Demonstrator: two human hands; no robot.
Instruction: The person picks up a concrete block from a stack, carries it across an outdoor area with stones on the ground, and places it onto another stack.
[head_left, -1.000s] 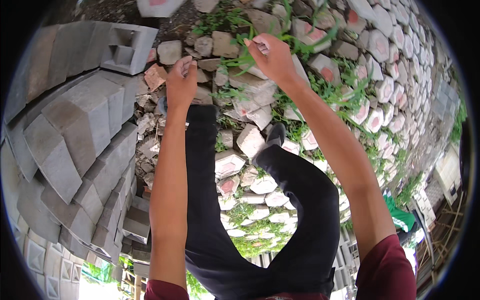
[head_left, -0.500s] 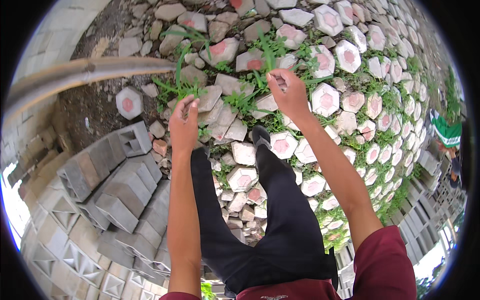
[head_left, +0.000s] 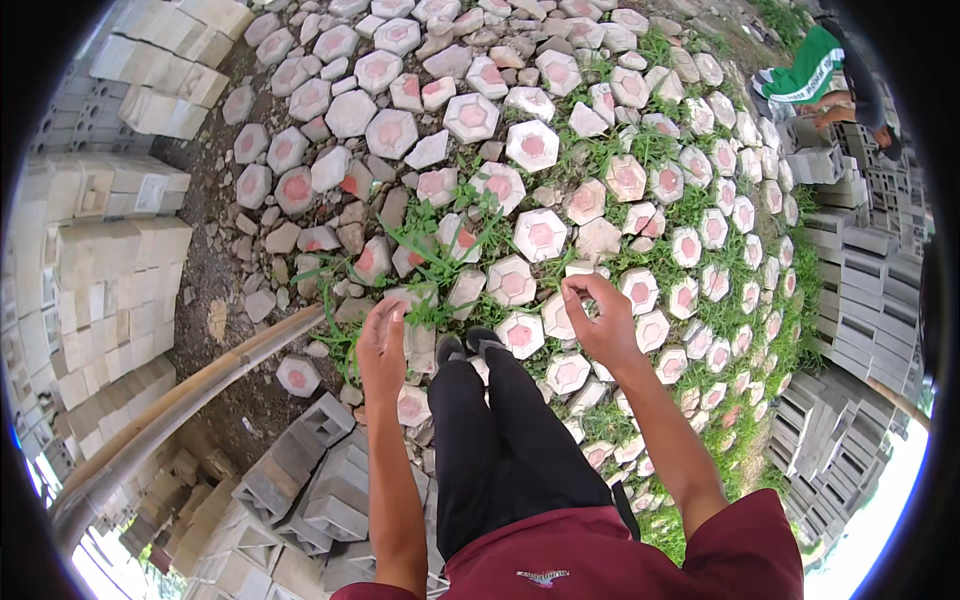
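My left hand [head_left: 381, 345] is raised over the left side of the paving, fingers curled in and thumb close against them. What it holds, if anything, I cannot make out. Just beyond its fingertips grow green weeds [head_left: 428, 308] with long narrow leaves. My right hand [head_left: 604, 325] makes a pinch, thumb and forefinger meeting in a ring; anything between the tips is too small to name. Beneath and around it lie hexagonal paving blocks [head_left: 540, 235], pale grey with pinkish centres. Grass [head_left: 655, 145] sprouts in the gaps between them.
A bamboo pole [head_left: 200, 400] slants across on the left. Hollow concrete blocks [head_left: 300, 450] are piled at the lower left, with more block stacks [head_left: 120, 290] behind. Block rows [head_left: 865, 290] line the right side. A person [head_left: 830, 85] in green and black is at the far right.
My view has shifted, bringing more paving and the block stacks into sight. My feet are now close together rather than in a stride. Both hands remain raised in front, fingers curled.
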